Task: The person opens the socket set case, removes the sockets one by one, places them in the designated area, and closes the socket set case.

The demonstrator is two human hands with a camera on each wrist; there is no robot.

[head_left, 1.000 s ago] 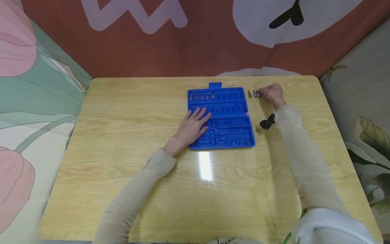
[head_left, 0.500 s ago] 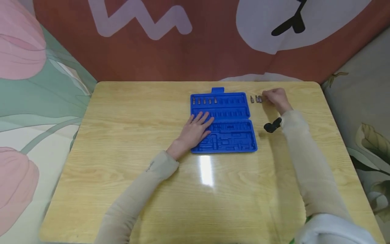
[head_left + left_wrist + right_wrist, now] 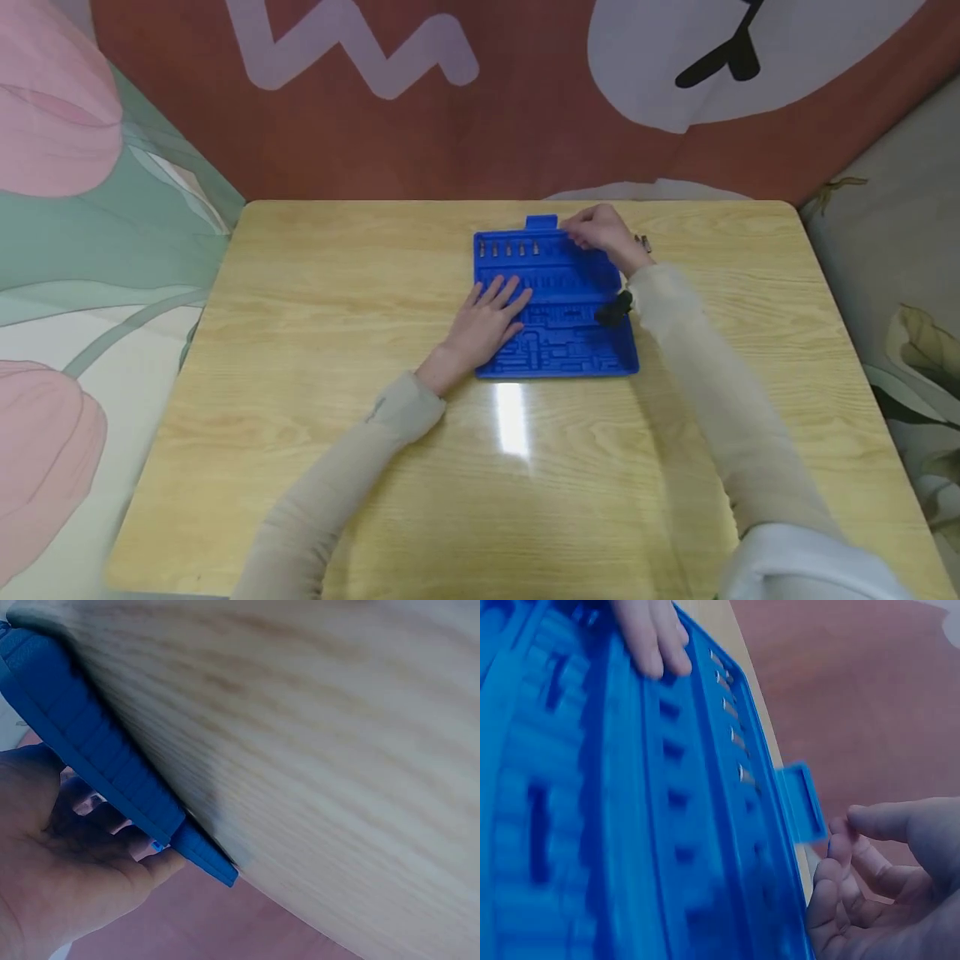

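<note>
A blue plastic bit case [image 3: 555, 358] lies unfolded on the table. Several metal screwdriver bits [image 3: 508, 249] stand in the left slots of its far row; the right wrist view also shows these bits [image 3: 730, 709]. My left hand [image 3: 480, 329] rests with fingers spread on the case's left side, beside the middle fold. Over the far right part of the case is my right hand [image 3: 600, 229], thumb and forefinger tips pinched together close to the latch tab [image 3: 802, 802]. What sits between those fingertips is hidden by them.
Loose bits [image 3: 642, 242] lie on the wooden table [image 3: 337, 333] right of the case, partly behind my right wrist. A black wrist camera [image 3: 613, 309] hangs under that forearm, above the case. A red-brown cloth backdrop [image 3: 525, 150] rises behind the table's far edge.
My right hand has moved left from the row of loose bits to the far right part of the case, fingertips still pinched. The left hand stays on the case. The head view has shifted slightly.
</note>
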